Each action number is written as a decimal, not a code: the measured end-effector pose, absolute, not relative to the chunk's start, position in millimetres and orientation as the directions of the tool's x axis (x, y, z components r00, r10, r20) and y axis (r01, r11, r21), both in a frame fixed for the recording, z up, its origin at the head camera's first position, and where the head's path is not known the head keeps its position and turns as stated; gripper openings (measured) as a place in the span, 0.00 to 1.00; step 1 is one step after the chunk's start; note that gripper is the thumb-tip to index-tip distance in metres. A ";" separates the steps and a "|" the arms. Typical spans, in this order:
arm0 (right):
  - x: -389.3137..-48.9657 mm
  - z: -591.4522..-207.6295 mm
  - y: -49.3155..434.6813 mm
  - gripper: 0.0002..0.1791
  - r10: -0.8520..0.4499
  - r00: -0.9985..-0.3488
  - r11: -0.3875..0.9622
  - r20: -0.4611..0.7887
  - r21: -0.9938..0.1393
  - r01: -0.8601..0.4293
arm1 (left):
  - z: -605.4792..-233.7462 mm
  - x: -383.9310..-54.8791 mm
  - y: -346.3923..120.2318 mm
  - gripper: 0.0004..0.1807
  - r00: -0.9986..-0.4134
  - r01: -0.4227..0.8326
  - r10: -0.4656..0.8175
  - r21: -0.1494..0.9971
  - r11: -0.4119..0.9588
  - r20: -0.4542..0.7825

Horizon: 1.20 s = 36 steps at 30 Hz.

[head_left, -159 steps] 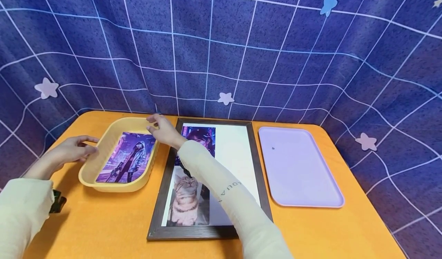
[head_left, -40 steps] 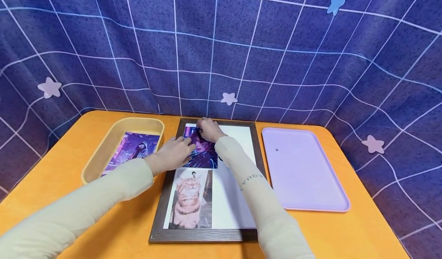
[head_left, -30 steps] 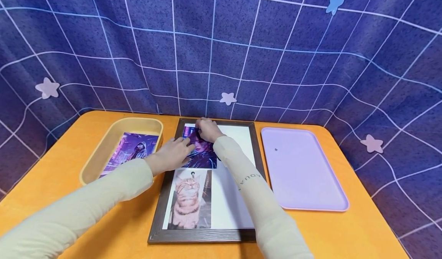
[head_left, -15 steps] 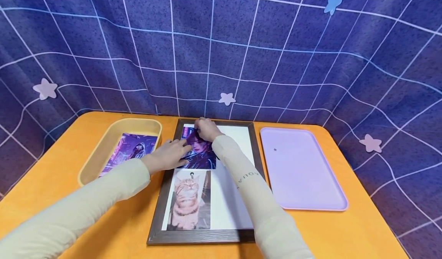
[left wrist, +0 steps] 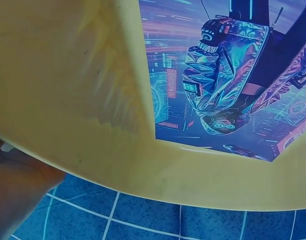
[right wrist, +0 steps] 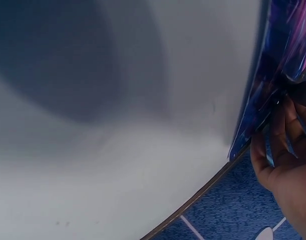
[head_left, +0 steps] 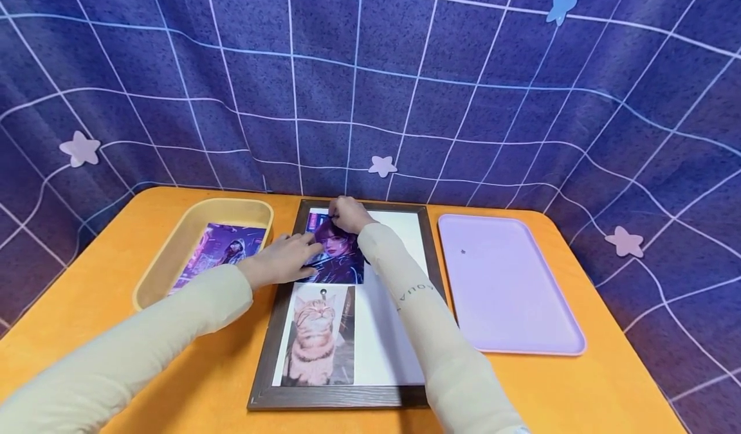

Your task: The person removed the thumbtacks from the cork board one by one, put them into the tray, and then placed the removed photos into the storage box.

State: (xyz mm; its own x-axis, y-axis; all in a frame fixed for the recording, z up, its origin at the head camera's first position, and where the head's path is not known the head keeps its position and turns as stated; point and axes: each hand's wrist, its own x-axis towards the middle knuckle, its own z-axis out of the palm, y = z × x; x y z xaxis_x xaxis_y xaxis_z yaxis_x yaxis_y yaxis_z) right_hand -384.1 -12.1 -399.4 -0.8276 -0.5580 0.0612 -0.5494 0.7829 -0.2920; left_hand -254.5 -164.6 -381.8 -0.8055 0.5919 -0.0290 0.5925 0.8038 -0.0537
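Observation:
A purple picture print (head_left: 336, 263) with a dark-haired face lies at the upper left of the white board (head_left: 393, 331) in a dark frame. My right hand (head_left: 350, 215) has curled fingers pinching at its top edge; in the right wrist view the print's edge (right wrist: 250, 112) bends up beside the fingertips. Whether a pin sits between them I cannot tell. My left hand (head_left: 283, 257) rests with extended fingers over the print's left edge. Below lies a cat print (head_left: 315, 344), with a small round silver pin (head_left: 323, 291) at its top.
Left of the frame stands a yellow basin (head_left: 168, 263) holding another purple print (head_left: 222, 251), partly behind my left sleeve. On the right lies a lilac tray (head_left: 515, 292) with a tiny dark object (head_left: 463, 251). A blue grid curtain (head_left: 370, 87) hangs behind.
From over the yellow basin, both hands have come to the upper print on the board. Within the last second they hold nearly the same place; the print's top bends slightly.

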 end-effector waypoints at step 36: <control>-390.1 -403.2 -10.0 0.07 -0.518 -0.854 0.763 0.051 -0.424 -0.488 | -382.5 -257.7 -162.0 0.25 -0.817 0.576 0.573 -0.061 0.815 -0.060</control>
